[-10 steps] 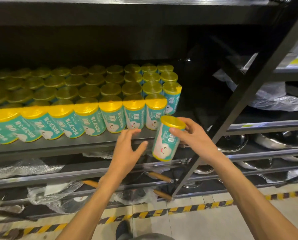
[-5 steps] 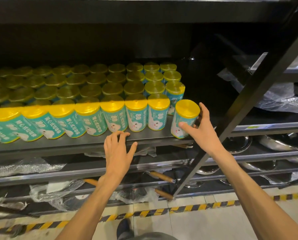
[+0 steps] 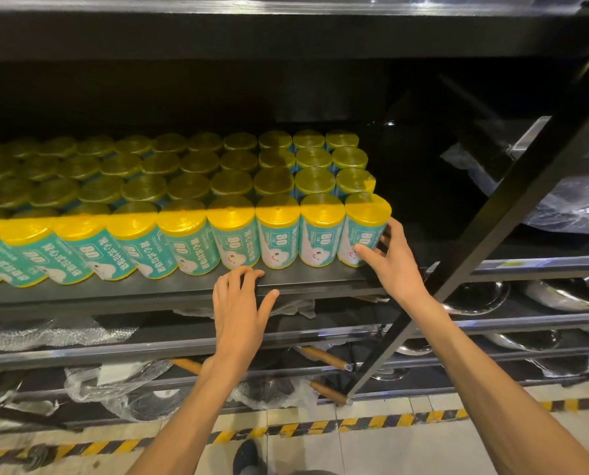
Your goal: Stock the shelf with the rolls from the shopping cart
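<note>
Several teal rolls with yellow tops (image 3: pixel 190 186) stand in tight rows on the black shelf (image 3: pixel 169 289). The rightmost front roll (image 3: pixel 363 228) stands upright at the end of the front row, touching its neighbour. My right hand (image 3: pixel 392 258) is curled round that roll's right side, thumb on its lower front. My left hand (image 3: pixel 240 303) rests with spread fingers on the shelf's front edge, just below the front row, holding nothing. The shopping cart is out of view.
A slanted black frame post (image 3: pixel 485 234) crosses just right of my right hand. The dark shelf space (image 3: pixel 416 186) right of the rolls holds nothing visible. Lower shelves carry plastic-wrapped pans (image 3: pixel 125 389) and steel bowls (image 3: pixel 560 296). Striped floor tape (image 3: pixel 320 426) runs below.
My right hand carried the roll from mid-air onto the shelf and slid it left against the front row. My left hand moved up onto the shelf edge.
</note>
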